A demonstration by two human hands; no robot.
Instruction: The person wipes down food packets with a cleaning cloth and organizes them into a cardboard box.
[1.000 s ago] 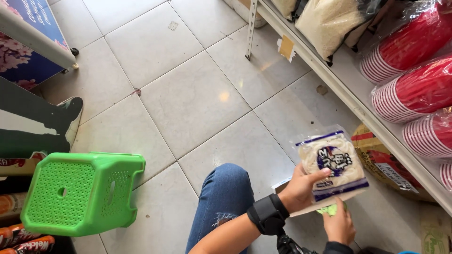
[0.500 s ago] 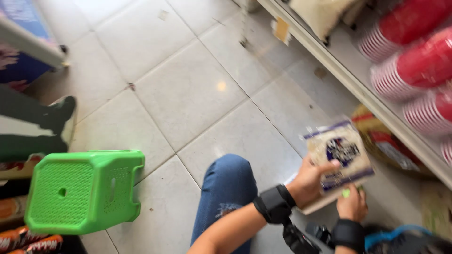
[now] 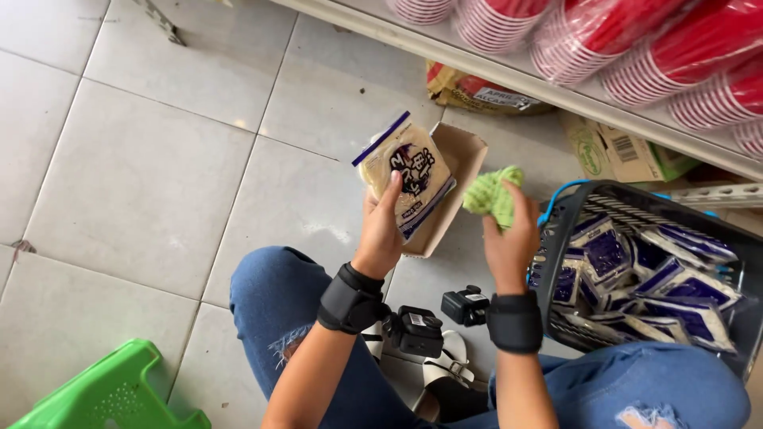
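Head view: left hand (image 3: 380, 230) grips packet (image 3: 405, 171), bare tiles (image 3: 151, 175) leftward.

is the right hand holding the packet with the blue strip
No, the right hand holds a green cloth; the packet is in the left hand.

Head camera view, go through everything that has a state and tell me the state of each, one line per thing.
Left hand: closed on the food packet.
Food packet: sealed, held up off the floor.
Right hand: closed on the green cloth.
Green cloth: bunched up.
Cardboard tray: lying behind the packet; contents hidden.
Black basket: partly filled with blue packets.
Red cups: stacked, lying on the shelf.
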